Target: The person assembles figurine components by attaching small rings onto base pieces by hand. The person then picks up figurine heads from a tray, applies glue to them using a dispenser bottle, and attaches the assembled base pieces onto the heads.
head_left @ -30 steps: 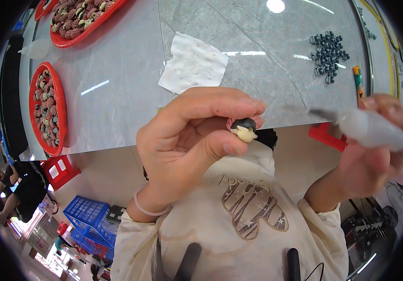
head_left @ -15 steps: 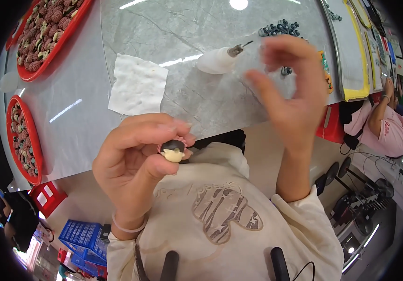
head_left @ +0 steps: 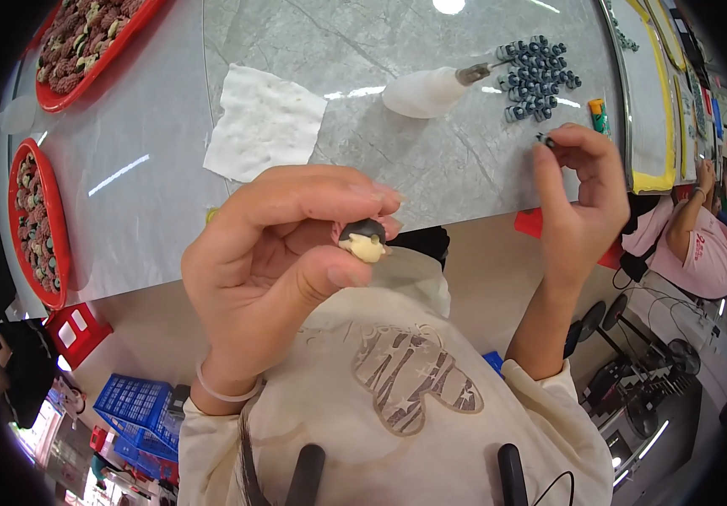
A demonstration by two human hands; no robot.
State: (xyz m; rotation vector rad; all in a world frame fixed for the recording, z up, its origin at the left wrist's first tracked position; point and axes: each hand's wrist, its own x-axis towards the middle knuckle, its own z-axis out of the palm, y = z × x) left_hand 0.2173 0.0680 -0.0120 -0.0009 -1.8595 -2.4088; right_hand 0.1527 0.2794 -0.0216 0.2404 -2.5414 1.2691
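Note:
My left hand (head_left: 283, 253) is raised close to the camera and pinches a small cream figure with a black cap (head_left: 363, 240) between thumb and fingertips. My right hand (head_left: 578, 202) is over the table's near edge, with a tiny dark piece (head_left: 543, 139) pinched between thumb and forefinger. Just beyond that hand lies a cluster of several small dark round pieces (head_left: 536, 78). A white piping bag (head_left: 431, 90) with a metal tip lies on the grey marble table (head_left: 380, 34), left of the cluster.
A white paper napkin (head_left: 264, 125) lies on the table. Two red trays of small figures sit at the far left (head_left: 36, 223) and top left (head_left: 85, 42). A green-and-orange tube (head_left: 599, 115) lies near the dark pieces. Another person in pink (head_left: 701, 244) sits at the right. Blue crates (head_left: 135, 413) stand on the floor.
My right hand let go of the piping bag, which now lies on the table, and took a small dark piece from near the cluster. My left hand still holds the figure.

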